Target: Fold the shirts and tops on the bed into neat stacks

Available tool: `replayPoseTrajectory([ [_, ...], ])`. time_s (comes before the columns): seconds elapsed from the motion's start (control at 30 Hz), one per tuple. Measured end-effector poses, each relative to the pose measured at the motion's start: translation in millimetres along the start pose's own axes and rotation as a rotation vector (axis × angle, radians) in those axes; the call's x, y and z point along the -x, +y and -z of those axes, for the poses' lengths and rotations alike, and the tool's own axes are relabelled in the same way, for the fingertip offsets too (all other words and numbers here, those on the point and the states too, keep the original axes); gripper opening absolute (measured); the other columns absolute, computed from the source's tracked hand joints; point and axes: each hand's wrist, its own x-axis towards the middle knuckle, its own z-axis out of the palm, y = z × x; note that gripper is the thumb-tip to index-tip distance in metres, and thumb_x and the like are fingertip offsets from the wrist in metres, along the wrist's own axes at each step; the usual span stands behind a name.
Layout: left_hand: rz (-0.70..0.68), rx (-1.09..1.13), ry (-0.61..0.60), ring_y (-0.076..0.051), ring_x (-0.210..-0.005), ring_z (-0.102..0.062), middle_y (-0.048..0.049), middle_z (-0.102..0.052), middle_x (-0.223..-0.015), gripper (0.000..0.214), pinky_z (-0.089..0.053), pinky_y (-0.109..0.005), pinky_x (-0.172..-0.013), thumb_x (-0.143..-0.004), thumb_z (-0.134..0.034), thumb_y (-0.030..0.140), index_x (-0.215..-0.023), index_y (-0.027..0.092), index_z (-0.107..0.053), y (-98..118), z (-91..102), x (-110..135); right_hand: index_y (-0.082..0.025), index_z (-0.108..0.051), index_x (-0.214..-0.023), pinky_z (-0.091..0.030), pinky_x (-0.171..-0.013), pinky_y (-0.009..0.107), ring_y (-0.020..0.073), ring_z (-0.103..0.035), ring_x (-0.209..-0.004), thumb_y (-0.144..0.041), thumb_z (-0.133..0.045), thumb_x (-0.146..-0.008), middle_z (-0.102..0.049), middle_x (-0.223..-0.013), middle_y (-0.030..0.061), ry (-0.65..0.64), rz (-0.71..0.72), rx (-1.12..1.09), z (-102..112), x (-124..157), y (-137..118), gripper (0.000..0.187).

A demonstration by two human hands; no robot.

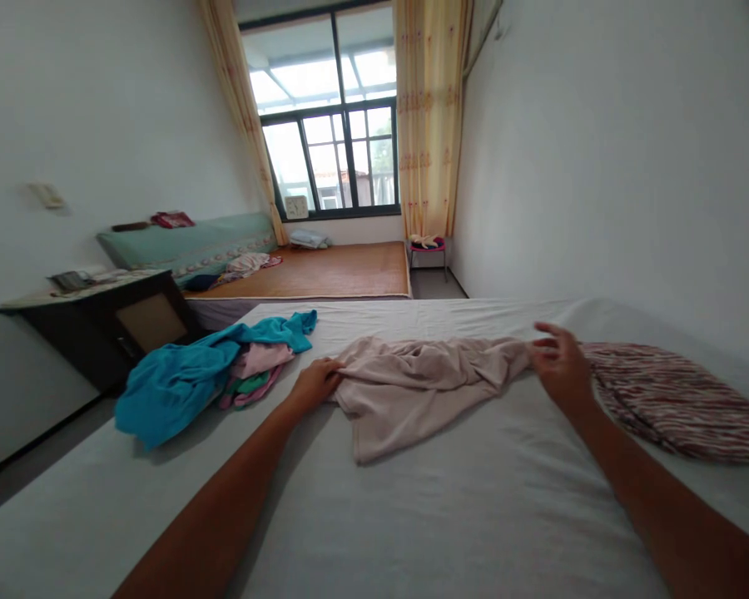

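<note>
A crumpled pale pink garment (421, 387) lies across the white-sheeted bed (412, 516) in front of me; its exact kind is hidden by the folds. My left hand (317, 381) is closed on its left end, with fingertips over the cloth. At the garment's right end, my right hand (560, 364) pinches the edge low down while one finger is raised and curled away from the cloth. Left of my left hand sits a heap with a bright blue garment (181, 378) and a pink and green piece of clothing (259, 374).
A striped maroon and white cushion-like item (680, 399) lies beyond my right hand. Behind the bed are a second bed with a brown mat (343, 270), a dark cabinet (143, 320) and a small stool (428, 245). A white wall (630, 166) borders the right side.
</note>
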Motion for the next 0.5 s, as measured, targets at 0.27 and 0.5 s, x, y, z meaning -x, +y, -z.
replayPoseTrajectory([
  [0.27,0.041,0.533,0.104,-0.019,-0.077,-0.06,-0.0024,-0.067,-0.08,0.033,-0.046,-0.025,-0.068,-0.083,-0.051,0.045,-0.087,0.016,-0.068,11,30.5,2,-0.023,-0.069,-0.106,-0.038,-0.1,0.047,0.0275,-0.053,-0.113,-0.039,-0.056,-0.088,-0.067,-0.114,0.0093,-0.883,0.482,0.315,-68,66,-23,0.028],
  [0.5,-0.015,0.838,-0.478,-0.011,-0.057,-0.05,0.0007,-0.06,-0.064,0.034,-0.039,-0.019,-0.053,-0.078,-0.064,0.047,-0.077,0.014,-0.067,2,76.6,27,-0.016,-0.06,-0.083,-0.034,-0.047,0.019,0.0079,-0.039,-0.05,-0.055,-0.051,-0.087,-0.046,-0.06,-0.0045,-1.178,-0.084,-0.038,-19,43,-49,0.04],
])
